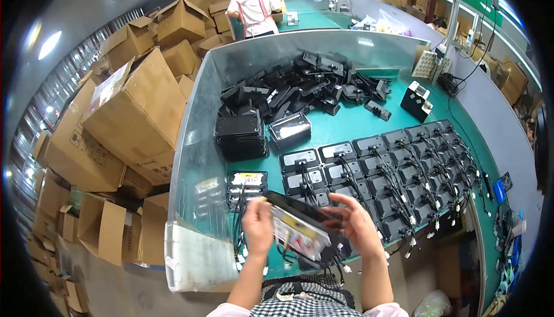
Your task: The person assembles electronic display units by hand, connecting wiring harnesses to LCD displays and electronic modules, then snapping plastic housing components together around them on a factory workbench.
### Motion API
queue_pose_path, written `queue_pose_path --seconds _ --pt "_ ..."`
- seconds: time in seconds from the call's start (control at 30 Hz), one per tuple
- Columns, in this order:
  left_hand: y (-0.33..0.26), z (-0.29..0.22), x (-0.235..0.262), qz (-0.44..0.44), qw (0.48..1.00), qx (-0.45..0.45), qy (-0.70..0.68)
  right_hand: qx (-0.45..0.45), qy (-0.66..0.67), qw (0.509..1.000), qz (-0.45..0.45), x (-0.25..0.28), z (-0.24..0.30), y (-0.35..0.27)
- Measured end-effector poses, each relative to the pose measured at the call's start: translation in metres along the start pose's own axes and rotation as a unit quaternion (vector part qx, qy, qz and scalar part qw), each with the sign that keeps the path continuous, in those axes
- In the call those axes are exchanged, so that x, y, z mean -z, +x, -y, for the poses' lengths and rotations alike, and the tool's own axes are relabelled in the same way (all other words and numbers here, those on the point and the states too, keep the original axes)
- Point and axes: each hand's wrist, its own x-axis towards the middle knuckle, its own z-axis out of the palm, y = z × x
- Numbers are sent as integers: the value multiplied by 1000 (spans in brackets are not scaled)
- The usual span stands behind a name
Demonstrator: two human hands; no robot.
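On my far left, cardboard boxes [135, 106] are heaped on a grey floor, some open, some crushed. A metal wall [199, 161] fences the left and back edges of the green table [352, 123] in front of me. My left hand [258, 226] has its fingers curled around the left edge of a flat black unit [300, 227] with a clear plastic face, held tilted just above the table's near edge. My right hand [359, 226] grips its right side, fingers closed over the top. Behind it sit a stack of black trays [241, 135] and a loose pile of black parts [300, 89]. To the right, rows of black units with cables [415, 167] cover the table. Further back, a person in a pink apron [253, 8] stands at another bench.
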Motion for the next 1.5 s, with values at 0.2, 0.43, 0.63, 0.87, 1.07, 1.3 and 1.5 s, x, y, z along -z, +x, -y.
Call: queue_pose_path --seconds 0.2,0.43,0.63,0.87,1.07,1.3,1.5 --pt "10 -4 -2 -83 995 -37 -35 134 -196 965 -109 -35 -33 -16" --pt "-1 -23 -13 -126 987 -96 22 168 -228 939 -193 -27 -41 -1" --pt "-7 -22 -11 -68 980 22 -186 185 -29 968 -168 -17 -52 9" --pt "0 -18 -4 -28 983 30 -181 142 -45 979 -138 -9 -56 10" --pt "-16 -52 -14 134 969 -117 171 283 -471 829 -100 -15 -22 3" --pt "-29 -63 -35 173 952 -130 215 269 -472 826 -152 -19 -23 -2" --pt "-29 -69 -39 142 959 -159 185 251 -455 841 -154 -15 -16 -4"
